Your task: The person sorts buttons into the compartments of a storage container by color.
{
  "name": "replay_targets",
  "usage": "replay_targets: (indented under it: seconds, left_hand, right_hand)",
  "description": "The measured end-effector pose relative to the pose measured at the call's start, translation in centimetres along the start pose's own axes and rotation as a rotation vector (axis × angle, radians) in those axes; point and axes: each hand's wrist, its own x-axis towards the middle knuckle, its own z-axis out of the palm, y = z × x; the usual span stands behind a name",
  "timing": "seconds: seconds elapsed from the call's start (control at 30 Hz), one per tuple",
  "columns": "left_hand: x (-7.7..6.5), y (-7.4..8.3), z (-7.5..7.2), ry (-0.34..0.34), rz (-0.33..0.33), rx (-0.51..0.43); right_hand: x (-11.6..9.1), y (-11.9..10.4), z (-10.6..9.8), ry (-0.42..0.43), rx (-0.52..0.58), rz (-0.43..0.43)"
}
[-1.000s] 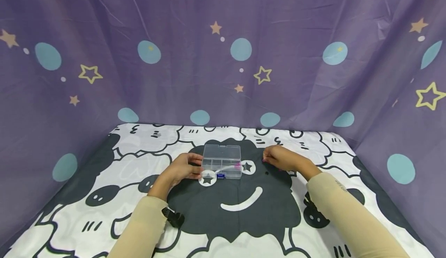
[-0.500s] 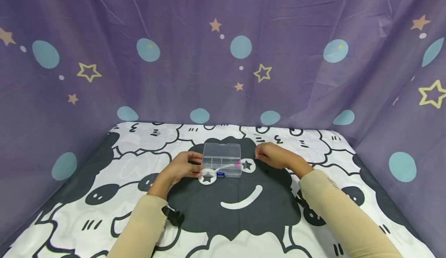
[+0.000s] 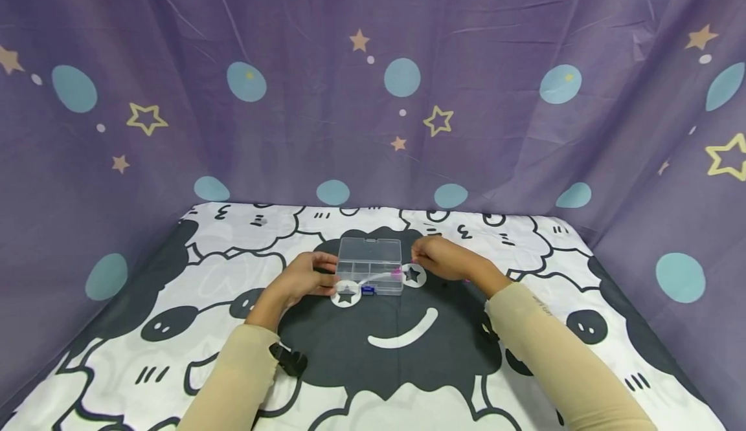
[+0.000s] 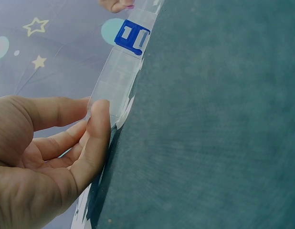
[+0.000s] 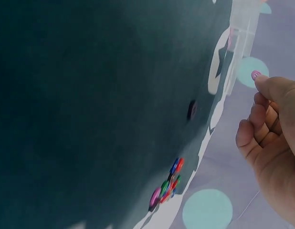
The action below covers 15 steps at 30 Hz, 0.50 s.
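Observation:
A clear plastic compartment box (image 3: 377,286) with a blue latch (image 4: 132,37) stands in the middle of the cloth, its transparent lid (image 3: 370,250) raised at the back. My left hand (image 3: 303,278) holds the box's left end between thumb and fingers. Between the thumb and a finger of my right hand (image 3: 445,259), just right of the box, is a small round pink button (image 5: 256,75). Something pink (image 3: 397,272) shows inside the box's right side. In the right wrist view, a dark button (image 5: 192,110) and a pile of coloured buttons (image 5: 169,186) lie on the cloth.
The cloth (image 3: 402,373) carries a black-and-white cartoon print. A purple curtain (image 3: 326,94) with stars and blue ovals rises behind and along both sides.
My right hand has moved left toward the box with the pink button pinched in it. The left hand stays on the box's left end.

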Motion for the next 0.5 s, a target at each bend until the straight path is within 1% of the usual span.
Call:
replay_targets:
  seconds: [0.2,0.5]
  left_hand:
    - [0.0,-0.1,0.0,0.0,0.001,-0.002]
    - [0.0,0.0,0.0,-0.003,0.005,-0.001]
  right_hand:
    - [0.7,-0.6,0.3,-0.012,0.006,-0.016]
    - [1.2,-1.6,0.6,-0.028,0.025,-0.008]
